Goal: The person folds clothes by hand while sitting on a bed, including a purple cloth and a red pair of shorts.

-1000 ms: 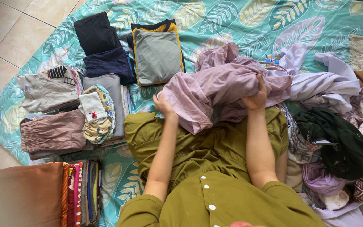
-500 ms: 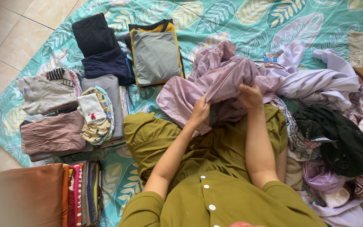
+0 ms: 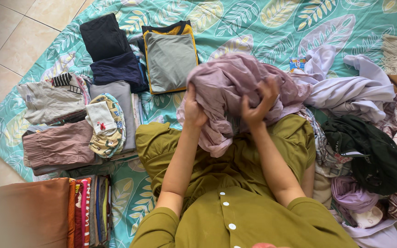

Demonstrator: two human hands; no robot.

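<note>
Hands grip a bunched mauve garment [image 3: 235,87] over the lap: left hand [image 3: 194,110] and right hand [image 3: 256,108] clenched in cloth. Its loose hanging end could snag the lilac pile [image 3: 345,87] just right.

A teal leaf-print sheet [image 3: 272,23] covers the tiled floor [image 3: 5,32] — on its left part lie folded clothes, among them a grey shirt [image 3: 171,57] and dark trousers [image 3: 104,34]. On the sheet's right side sit a crumpled lilac garment [image 3: 352,89] and a black cloth [image 3: 368,151] — unfolded.

A home – tiled floor [image 3: 5,27], leaf-print bedsheet [image 3: 272,23] w/ folded clothes [image 3: 171,57] spread out.
</note>
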